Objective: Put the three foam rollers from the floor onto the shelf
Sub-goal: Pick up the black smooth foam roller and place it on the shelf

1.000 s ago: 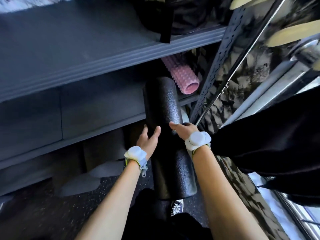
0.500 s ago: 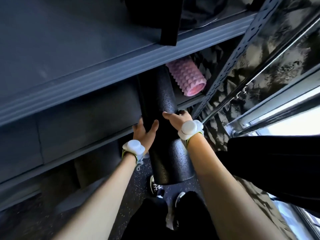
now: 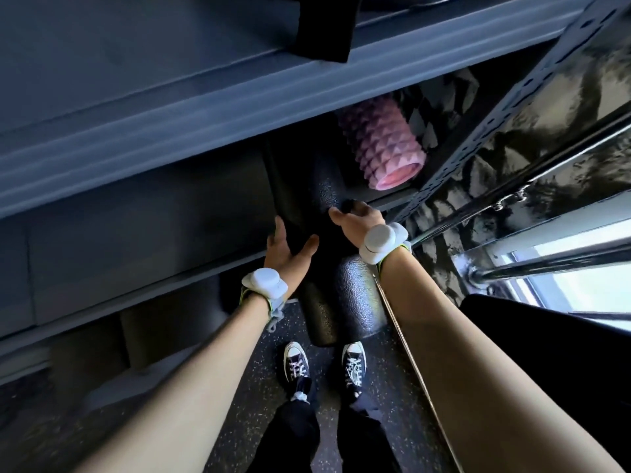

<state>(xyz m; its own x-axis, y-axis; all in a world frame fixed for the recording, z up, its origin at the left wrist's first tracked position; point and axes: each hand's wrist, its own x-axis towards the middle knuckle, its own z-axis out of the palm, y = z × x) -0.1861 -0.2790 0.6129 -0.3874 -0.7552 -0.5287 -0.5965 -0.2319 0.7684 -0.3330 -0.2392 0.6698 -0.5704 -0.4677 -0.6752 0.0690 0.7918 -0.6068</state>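
A long black foam roller [image 3: 355,302] points lengthwise into the middle shelf [image 3: 143,302], its far half under the upper board and its near end hanging out over the floor. My left hand [image 3: 286,250] grips its left side and my right hand [image 3: 358,220] grips its right side. A pink spiky foam roller [image 3: 382,141] lies on the same shelf, just right of the black one. No third roller shows.
The upper shelf board [image 3: 205,107] juts out above my hands, with a black strap [image 3: 324,25] hanging over its edge. A perforated black upright [image 3: 495,131] and chrome bars [image 3: 546,264] stand at the right. My two sneakers [image 3: 297,363] stand on speckled rubber floor.
Both hands have pushed the black roller farther into the shelf, so less of it hangs out. My view has tilted down and my feet now show.
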